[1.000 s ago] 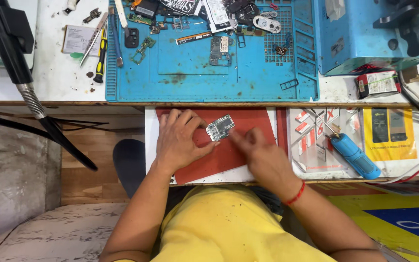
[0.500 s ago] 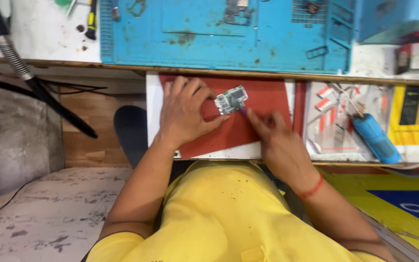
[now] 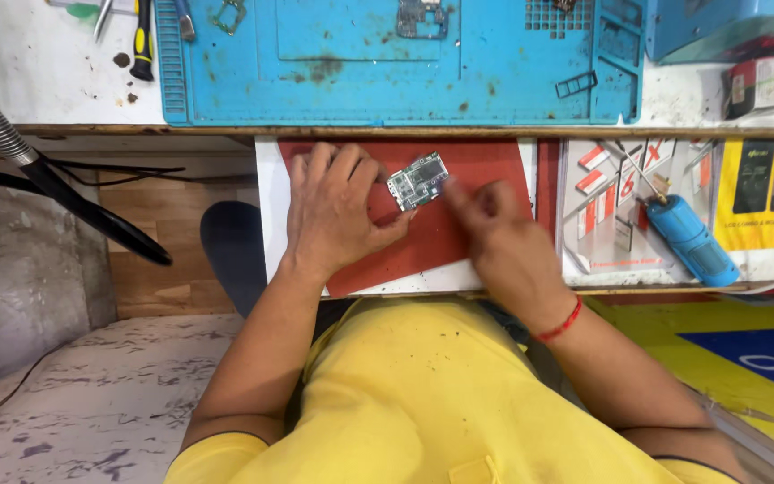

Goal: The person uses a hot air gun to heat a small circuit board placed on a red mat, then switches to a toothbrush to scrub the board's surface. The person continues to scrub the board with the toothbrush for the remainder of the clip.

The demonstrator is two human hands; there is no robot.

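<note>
- Head view: your left hand (image 3: 333, 211) rests on the red mat (image 3: 485, 170) and pinches a small green circuit board (image 3: 418, 180) by its left edge, between thumb and fingertips.
- The board sits tilted, just above the mat, between your two hands.
- Your right hand (image 3: 503, 237) is blurred. Its fingertips (image 3: 455, 193) touch the board's right edge. I cannot tell if they grip the board or hold some tiny tool.
- Step in hand, as I judge it: you hold the board steady and work on its right side.
- The next move calls for a firm left pinch and a small, gentle touch from the right fingers, so the board does not slip.
- Nearby: a blue work mat (image 3: 387, 63) lies on the bench above, and a blue pen-like tool (image 3: 690, 240) lies to your right, well apart from both hands.
</note>
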